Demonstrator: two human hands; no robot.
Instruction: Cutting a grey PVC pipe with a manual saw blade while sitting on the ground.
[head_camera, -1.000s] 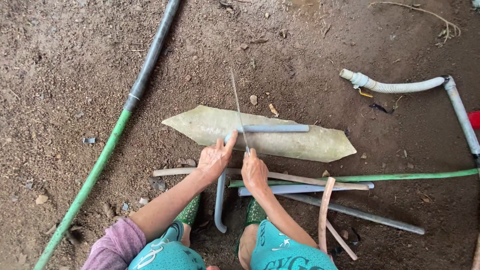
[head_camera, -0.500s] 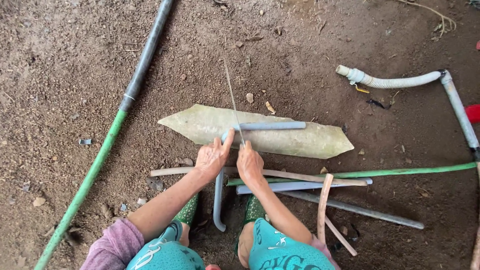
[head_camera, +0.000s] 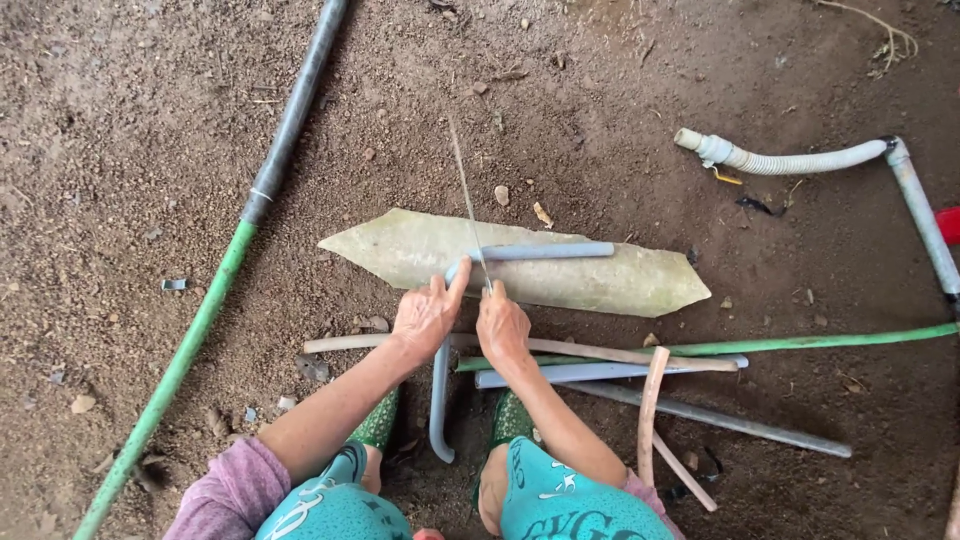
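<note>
Now sawing: right hand (head_camera: 502, 325) gripped on thin blade (head_camera: 467, 200), left hand (head_camera: 428, 315) pressed flat on grey pipe (head_camera: 540, 251) atop stone slab (head_camera: 620, 285). Next likely: steady strokes, pipe pinned.

Grey pipe (head_camera: 545, 251) flat on slab (head_camera: 400, 245)

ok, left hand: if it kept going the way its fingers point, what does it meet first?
The left hand points up and slightly right, its fingers already at the near end of the short grey plastic pipe lying on the pale pointed flat stone slab. That pipe comes first, though the thin blade stands close beside.
</note>
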